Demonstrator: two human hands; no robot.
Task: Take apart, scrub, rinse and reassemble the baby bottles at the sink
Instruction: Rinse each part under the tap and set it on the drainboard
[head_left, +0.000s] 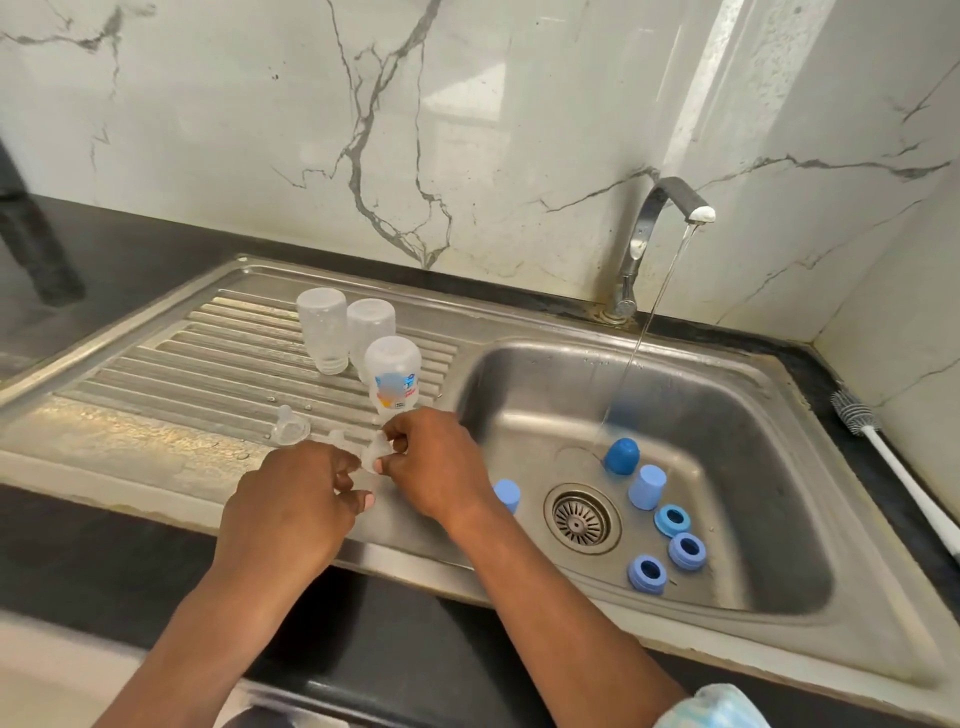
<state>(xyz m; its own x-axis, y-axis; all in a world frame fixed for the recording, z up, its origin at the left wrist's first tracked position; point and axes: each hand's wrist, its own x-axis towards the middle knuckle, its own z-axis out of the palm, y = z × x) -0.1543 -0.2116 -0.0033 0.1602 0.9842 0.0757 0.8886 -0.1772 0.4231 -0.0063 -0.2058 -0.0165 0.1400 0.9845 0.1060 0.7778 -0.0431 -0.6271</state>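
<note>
Just left of the sink basin (727, 415), above the draining surface, the right hand (436, 467) and left hand (296, 499) together pinch a clear teat (378, 453) between curled fingers, while the blue collar rings (687, 551) lie inside the basin, nearer the right hand.

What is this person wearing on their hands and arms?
Both are bare: the left hand and right hand wear no gloves, rings or watch that shows, and the nails are short. The forearms are uncovered. Only by the right elbow, at the picture's bottom edge, does a pale blue and white sleeve show.
</note>
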